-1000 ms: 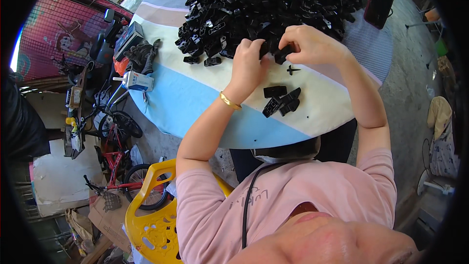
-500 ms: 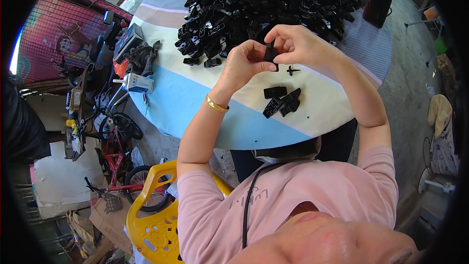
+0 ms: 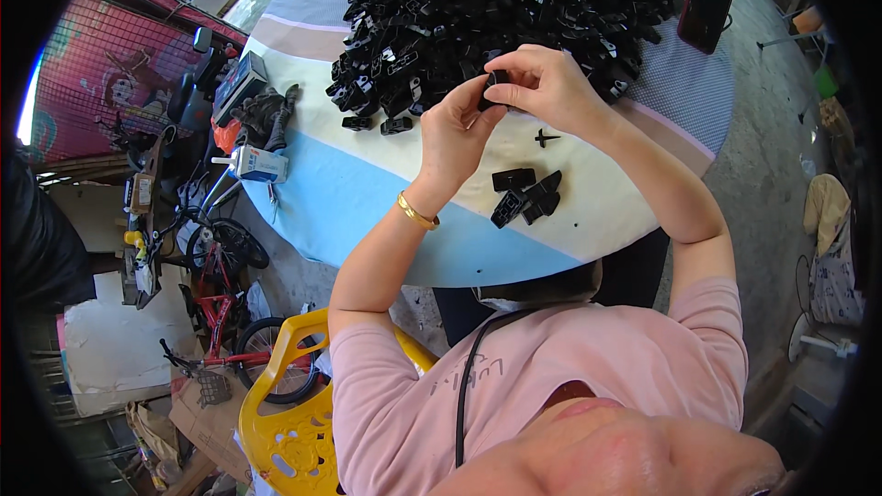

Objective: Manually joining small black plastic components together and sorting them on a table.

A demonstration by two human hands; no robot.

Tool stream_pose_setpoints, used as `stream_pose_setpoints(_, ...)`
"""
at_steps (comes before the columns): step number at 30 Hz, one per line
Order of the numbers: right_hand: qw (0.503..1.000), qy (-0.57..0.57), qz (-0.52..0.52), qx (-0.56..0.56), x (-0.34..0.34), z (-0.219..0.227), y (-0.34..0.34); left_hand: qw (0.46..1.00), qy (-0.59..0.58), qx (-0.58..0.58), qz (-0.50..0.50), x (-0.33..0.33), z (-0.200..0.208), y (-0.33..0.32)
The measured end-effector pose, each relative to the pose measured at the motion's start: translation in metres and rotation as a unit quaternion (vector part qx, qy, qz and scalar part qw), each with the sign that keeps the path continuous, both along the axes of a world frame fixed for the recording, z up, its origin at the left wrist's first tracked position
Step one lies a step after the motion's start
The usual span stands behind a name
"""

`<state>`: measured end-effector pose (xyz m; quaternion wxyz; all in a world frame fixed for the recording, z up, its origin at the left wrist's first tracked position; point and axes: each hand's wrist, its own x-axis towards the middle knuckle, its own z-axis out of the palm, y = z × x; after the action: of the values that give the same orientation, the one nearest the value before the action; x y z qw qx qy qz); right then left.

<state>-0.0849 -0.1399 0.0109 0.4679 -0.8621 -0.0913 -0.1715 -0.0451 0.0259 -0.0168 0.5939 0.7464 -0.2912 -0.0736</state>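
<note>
A small black plastic part (image 3: 496,83) is gripped between both hands, just in front of a big heap of black plastic parts (image 3: 478,18). My left hand (image 3: 455,127) closes its fingers around the part's left side; a gold bangle sits on that wrist. With thumb and forefinger my right hand (image 3: 547,87) pinches it from the right. The fingers hide much of its shape. Below the right hand lies a thin black cross-shaped piece (image 3: 546,138) on the cloth. Nearer to me, several black parts (image 3: 525,195) lie in a small group. Two single parts (image 3: 396,125) rest at the heap's left edge.
A striped cloth covers the round table (image 3: 367,220). At its left edge stand a white-and-blue box (image 3: 259,165), a dark cloth bundle (image 3: 266,115) and another box (image 3: 241,83). A phone (image 3: 706,9) leans upright at the far right. A yellow chair (image 3: 294,432) is beside me.
Both hands have shifted slightly left, and the black part is turned differently between them. My right fingers have closed in on it. The pieces on the cloth stay put.
</note>
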Motion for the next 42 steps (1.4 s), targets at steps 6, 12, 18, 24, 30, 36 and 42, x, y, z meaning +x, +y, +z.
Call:
stream_pose_setpoints(6,0.990,0.086,-0.037,0.106,0.019,0.012,-0.054,0.973,0.129,0.046,-0.186,0.005,0.013,0.009)
stream_pose_setpoints(12,0.939,-0.036,-0.196,-0.280,0.013,-0.002,-0.127,0.928,-0.070,0.212,-0.297,0.007,0.010,0.003)
stream_pose_setpoints(18,0.926,0.019,-0.197,-0.320,0.024,-0.008,-0.114,0.921,-0.358,0.148,-0.052,0.016,-0.003,-0.032)
stream_pose_setpoints(24,0.987,-0.013,-0.122,-0.105,0.020,-0.002,-0.087,0.901,-0.402,0.145,-0.072,0.033,-0.019,-0.029)
stream_pose_setpoints(30,0.995,0.056,-0.015,0.084,0.013,0.002,-0.054,0.937,-0.340,0.076,-0.012,0.027,-0.001,-0.029)
stream_pose_setpoints(36,0.994,0.036,-0.024,0.105,0.015,-0.001,-0.047,0.891,-0.398,0.220,0.017,0.022,-0.017,-0.036)
stream_pose_setpoints(42,0.989,0.075,-0.006,0.129,0.019,-0.006,-0.052,0.884,-0.392,0.254,0.028,0.021,-0.020,-0.033)
